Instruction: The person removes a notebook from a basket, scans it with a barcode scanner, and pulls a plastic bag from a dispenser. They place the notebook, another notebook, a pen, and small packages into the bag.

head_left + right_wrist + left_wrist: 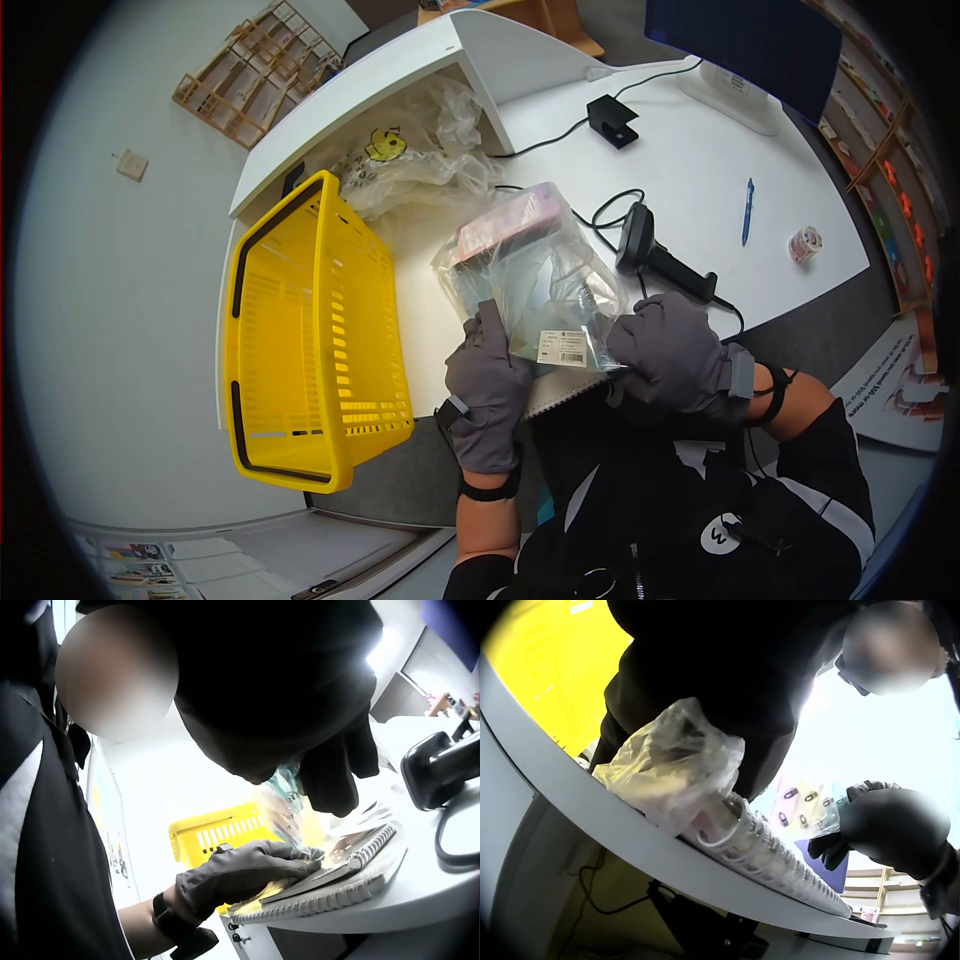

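Observation:
A clear plastic bag [590, 265] lies on the white desk in front of me, with a pink flat pack [512, 222] at its far end. A white barcode label [562, 348] shows near its front edge. Spiral-bound notebooks [330, 896] lie stacked at the desk edge. My gloved left hand [487, 400] rests on the left side of the bag and notebooks, fingers extended. At the right edge, my gloved right hand [672, 350] is curled and pinches the plastic; in the left wrist view a pastel patterned see-through sheet [802, 806] shows beside that hand.
The yellow basket [325, 350] stands at the left. Crumpled plastic bags [430, 140] fill the shelf opening behind. To the right are a corded barcode scanner [660, 255], a blue pen [748, 212], a tape roll [805, 244], a black stand [612, 122] and a monitor [750, 50].

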A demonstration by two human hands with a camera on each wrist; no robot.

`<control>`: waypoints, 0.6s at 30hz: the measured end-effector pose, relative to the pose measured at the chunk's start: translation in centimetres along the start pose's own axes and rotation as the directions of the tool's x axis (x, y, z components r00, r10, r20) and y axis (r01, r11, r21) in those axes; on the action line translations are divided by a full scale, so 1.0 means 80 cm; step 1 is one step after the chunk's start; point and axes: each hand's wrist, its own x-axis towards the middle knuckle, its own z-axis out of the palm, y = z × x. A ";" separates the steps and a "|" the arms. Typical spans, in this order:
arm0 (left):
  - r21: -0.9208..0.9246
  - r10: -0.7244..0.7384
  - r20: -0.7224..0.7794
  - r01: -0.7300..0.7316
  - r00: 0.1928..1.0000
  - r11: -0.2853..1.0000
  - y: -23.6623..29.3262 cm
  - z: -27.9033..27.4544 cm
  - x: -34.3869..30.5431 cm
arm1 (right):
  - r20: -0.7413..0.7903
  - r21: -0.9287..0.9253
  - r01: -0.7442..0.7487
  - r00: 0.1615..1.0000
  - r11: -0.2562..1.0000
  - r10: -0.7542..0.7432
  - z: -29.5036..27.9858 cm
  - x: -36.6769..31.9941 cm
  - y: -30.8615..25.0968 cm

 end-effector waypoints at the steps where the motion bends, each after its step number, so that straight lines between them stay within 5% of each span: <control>1: -0.030 -0.006 0.003 0.006 1.000 1.000 0.000 -0.001 0.001 | -0.017 0.046 -0.004 1.000 0.999 0.005 -0.003 -0.004 0.002; 7: -0.034 -0.072 0.073 0.074 0.995 0.997 0.001 -0.001 0.002 | 0.046 0.234 -0.143 0.990 0.962 0.136 -0.041 -0.034 0.021; 10: -0.023 0.001 -0.043 -0.002 0.999 1.000 -0.004 0.007 0.000 | -0.277 0.212 -0.039 0.956 0.976 0.098 -0.056 -0.052 0.029; 11: -0.045 0.015 -0.036 -0.017 0.999 0.999 -0.007 0.007 -0.002 | -0.271 0.197 -0.061 0.956 0.978 0.115 -0.060 -0.054 0.032; 16: -0.168 -0.051 0.051 0.059 0.997 0.984 0.004 0.007 0.000 | -0.498 -0.269 -0.472 0.814 0.840 0.298 -0.098 -0.105 0.072; 18: -0.039 -0.038 0.031 0.039 0.999 0.998 -0.012 0.016 -0.002 | -0.533 -0.361 -0.569 0.776 0.739 0.338 -0.094 -0.113 0.106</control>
